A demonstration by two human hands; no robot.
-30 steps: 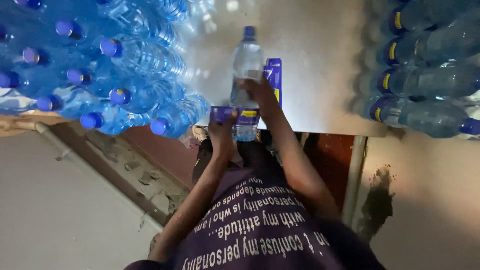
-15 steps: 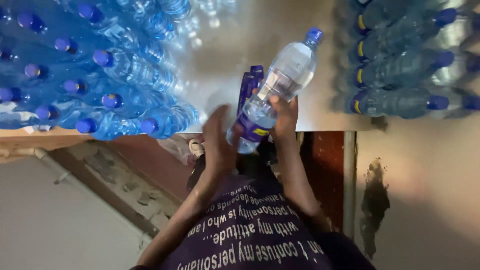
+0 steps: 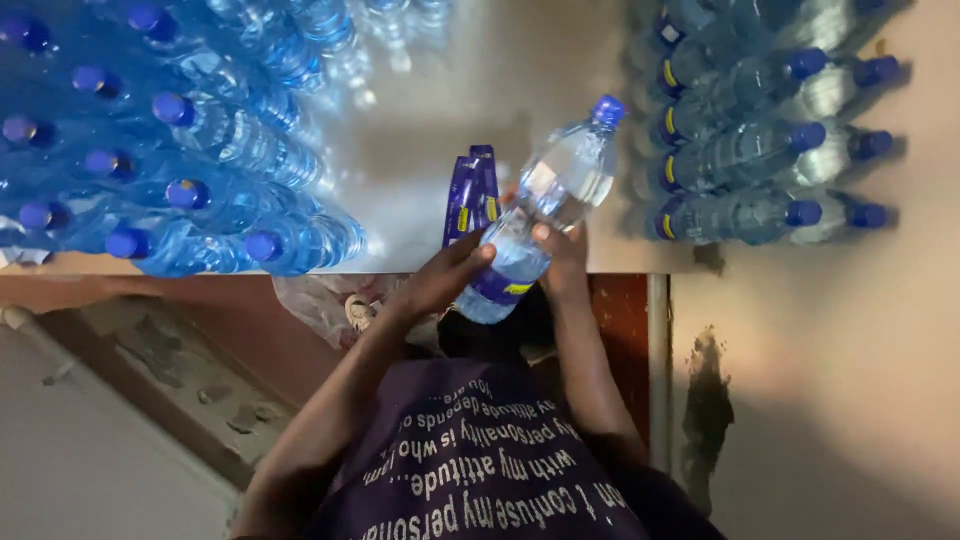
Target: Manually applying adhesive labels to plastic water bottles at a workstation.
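bottle [image 3: 545, 200] tilted, cap toward 1 o'clock over table [image 3: 420, 215] edge; right hand [image 3: 562, 255] clamped on waist, left hand [image 3: 440, 280] pinching label [image 3: 500, 288]; loose label could wrinkle, bottle slip onto label stack [image 3: 470, 193]

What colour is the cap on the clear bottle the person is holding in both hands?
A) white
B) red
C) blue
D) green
C: the bottle, gripped by the left hand and right hand, ends in a blue cap pointing toward the stacked bottles.
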